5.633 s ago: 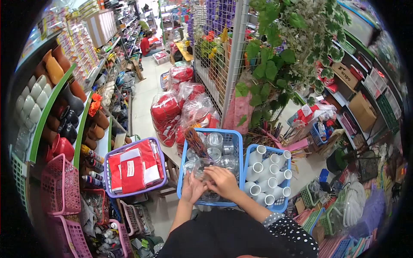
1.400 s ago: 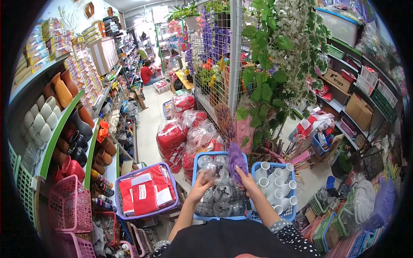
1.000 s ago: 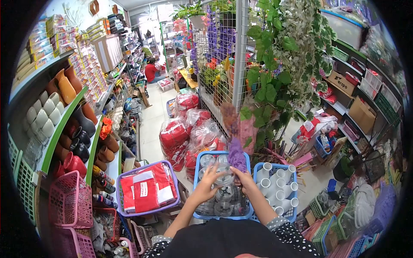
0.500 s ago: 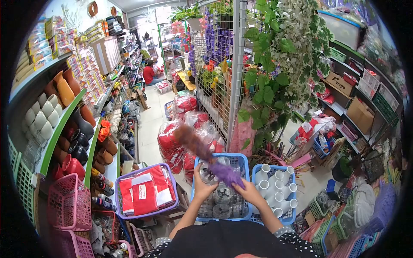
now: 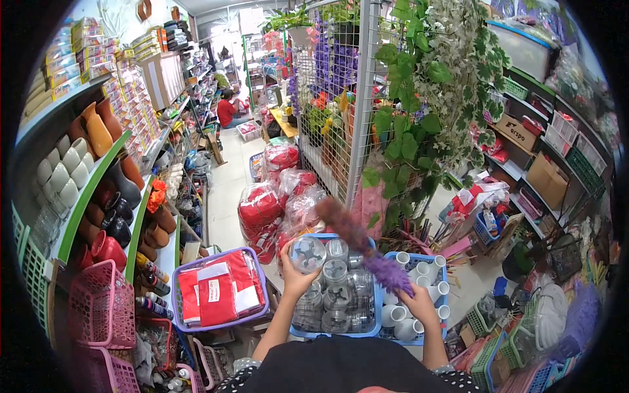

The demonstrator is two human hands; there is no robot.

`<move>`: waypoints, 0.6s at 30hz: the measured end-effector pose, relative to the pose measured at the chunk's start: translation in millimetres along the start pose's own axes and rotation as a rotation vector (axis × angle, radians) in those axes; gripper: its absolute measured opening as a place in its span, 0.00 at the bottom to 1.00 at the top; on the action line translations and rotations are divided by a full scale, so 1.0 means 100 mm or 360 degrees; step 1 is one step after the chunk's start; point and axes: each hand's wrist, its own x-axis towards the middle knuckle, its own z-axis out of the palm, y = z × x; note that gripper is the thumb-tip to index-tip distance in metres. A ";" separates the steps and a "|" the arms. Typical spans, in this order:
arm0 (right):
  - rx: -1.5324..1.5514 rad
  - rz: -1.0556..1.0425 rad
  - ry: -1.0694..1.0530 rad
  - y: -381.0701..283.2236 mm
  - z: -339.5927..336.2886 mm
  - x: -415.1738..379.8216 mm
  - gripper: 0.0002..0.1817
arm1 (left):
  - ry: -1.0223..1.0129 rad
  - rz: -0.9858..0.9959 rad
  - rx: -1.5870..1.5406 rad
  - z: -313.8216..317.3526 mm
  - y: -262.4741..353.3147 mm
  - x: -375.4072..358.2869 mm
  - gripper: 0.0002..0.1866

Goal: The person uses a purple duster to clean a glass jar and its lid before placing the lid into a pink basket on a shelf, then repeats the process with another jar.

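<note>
My left hand [image 5: 293, 275] is closed around a clear glass jar [image 5: 308, 254], holding it up over the left rim of a blue basket [image 5: 379, 308]. Several more clear jars [image 5: 336, 295] fill that basket. In my right hand [image 5: 419, 302] is the handle end of a fluffy duster [image 5: 373, 252], purple near the hand and brown toward its tip. The duster slants up and left over the basket's right side, slightly blurred. Just beside my right hand, a second blue basket [image 5: 388, 259] holds several white vases [image 5: 393, 314].
Left of the jars stands a purple-rimmed basket [image 5: 265, 288] of red and white packets. Red plastic-wrapped bundles [image 5: 259, 204] lie ahead, beside a wire mesh panel [image 5: 327, 98] with hanging plants. Shelves with vases [image 5: 121, 177] line the left. A person in red [image 5: 227, 112] is far down the aisle.
My left hand has lifted the jar up and left, out from among the others. My right hand has swung right and down with the duster, away from the jar.
</note>
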 end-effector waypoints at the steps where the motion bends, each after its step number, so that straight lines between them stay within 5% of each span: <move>1: 0.0206 -0.0012 0.0121 0.00 0.05 0.00 0.16 | 0.0001 -0.0005 0.0001 0.02 -0.01 -0.01 0.51; 4: 0.0318 0.0006 0.0192 0.01 0.11 -0.05 0.14 | -0.0029 -0.0100 -0.0280 0.06 -0.21 -0.01 0.50; 6: 0.0167 -0.0129 -0.0406 -0.03 0.09 -0.09 0.14 | -0.0269 -0.0114 0.0054 -0.03 -0.81 -0.03 0.49; 7: 0.0219 -0.0145 -0.0440 -0.01 0.11 -0.08 0.15 | -0.0316 -0.0071 0.0230 -0.05 -0.78 0.03 0.49; 10: -0.0155 -0.0076 -0.0016 -0.08 0.13 -0.09 0.17 | 0.0061 -0.0072 -0.0027 0.05 -0.37 -0.06 0.47; 12: -0.0162 -0.0071 0.0005 -0.05 0.23 -0.09 0.18 | -0.0057 -0.0162 -0.0246 0.06 -0.09 -0.07 0.49; 14: -0.0171 -0.0073 0.0031 0.00 0.27 -0.10 0.18 | 0.0098 -0.0021 0.0214 0.07 -0.28 -0.10 0.49; 16: 0.0102 -0.0239 -0.0390 0.05 0.23 -0.11 0.18 | -0.0196 0.0875 0.1732 -0.13 -1.39 -0.18 0.50; 18: -0.0086 -0.0187 -0.0286 0.01 0.22 -0.11 0.18 | 0.0137 -0.0100 0.0000 0.03 -0.48 -0.12 0.50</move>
